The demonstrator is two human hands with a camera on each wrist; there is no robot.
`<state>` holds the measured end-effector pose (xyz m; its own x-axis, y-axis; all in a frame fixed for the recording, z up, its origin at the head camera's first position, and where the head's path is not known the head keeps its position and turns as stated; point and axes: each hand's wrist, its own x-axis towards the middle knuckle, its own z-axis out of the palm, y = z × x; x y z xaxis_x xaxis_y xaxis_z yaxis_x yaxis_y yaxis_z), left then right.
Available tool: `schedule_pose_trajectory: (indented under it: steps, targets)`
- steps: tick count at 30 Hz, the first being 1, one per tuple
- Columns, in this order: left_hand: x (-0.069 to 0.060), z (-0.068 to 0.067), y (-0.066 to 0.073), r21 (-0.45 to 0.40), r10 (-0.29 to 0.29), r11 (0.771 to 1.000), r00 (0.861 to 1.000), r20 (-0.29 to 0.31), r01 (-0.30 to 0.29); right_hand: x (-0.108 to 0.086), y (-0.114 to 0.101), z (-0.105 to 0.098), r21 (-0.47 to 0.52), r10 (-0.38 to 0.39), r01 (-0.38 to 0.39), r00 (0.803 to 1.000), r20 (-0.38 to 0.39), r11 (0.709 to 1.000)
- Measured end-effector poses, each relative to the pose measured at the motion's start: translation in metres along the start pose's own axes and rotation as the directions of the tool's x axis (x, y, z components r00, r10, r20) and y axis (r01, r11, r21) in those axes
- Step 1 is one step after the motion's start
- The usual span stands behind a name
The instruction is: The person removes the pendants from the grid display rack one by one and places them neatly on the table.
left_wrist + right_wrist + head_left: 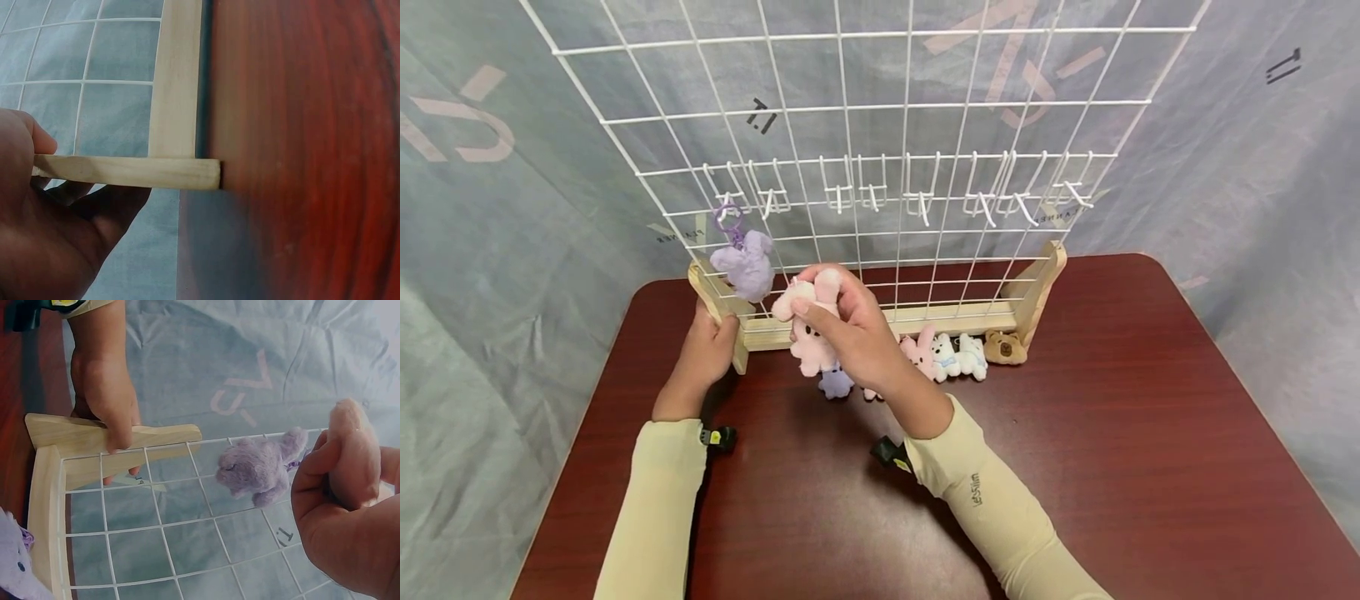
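Observation:
My left hand [703, 350] grips the left wooden foot [131, 172] of a white wire grid rack, thumb on one side and fingers on the other in the left wrist view. In my right hand [867, 333] I pinch a pink plush bunny keychain [812, 346], held in front of the lower grid; its ring is not clearly visible. To its left, a purple plush keychain [748, 268] hangs by a purple ring from the leftmost hook [727, 200]. The right wrist view shows the pink plush [356, 456] between thumb and fingers, near the hanging purple one.
Several white hooks [920, 200] run in a row along the grid. At the rack's base lie a purple plush [836, 382], a pink bunny [917, 350], white plush toys [972, 357] and a brown bear [1005, 348]. The dark red table [1112, 433] extends in front.

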<state>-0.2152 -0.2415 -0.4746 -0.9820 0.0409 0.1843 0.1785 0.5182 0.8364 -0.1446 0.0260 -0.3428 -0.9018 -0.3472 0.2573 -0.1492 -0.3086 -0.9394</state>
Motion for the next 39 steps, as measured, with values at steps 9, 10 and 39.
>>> schedule_pose_trajectory:
  steps: [9,10,39]
  targets:
    - [-0.001,0.000,0.002,-0.010,0.008,1.000,1.000,-0.003,-0.008,0.002,0.004,-0.003,0.030,0.032,-0.033,0.999,0.018,0.999]
    - [-0.001,0.000,0.002,-0.012,0.002,1.000,1.000,-0.001,-0.002,0.003,0.005,-0.003,0.028,0.034,-0.035,0.999,0.019,0.999]
    - [0.001,0.001,0.001,-0.012,0.003,1.000,1.000,-0.006,-0.004,0.011,0.027,-0.008,-0.105,0.089,-0.085,0.995,0.041,0.991]
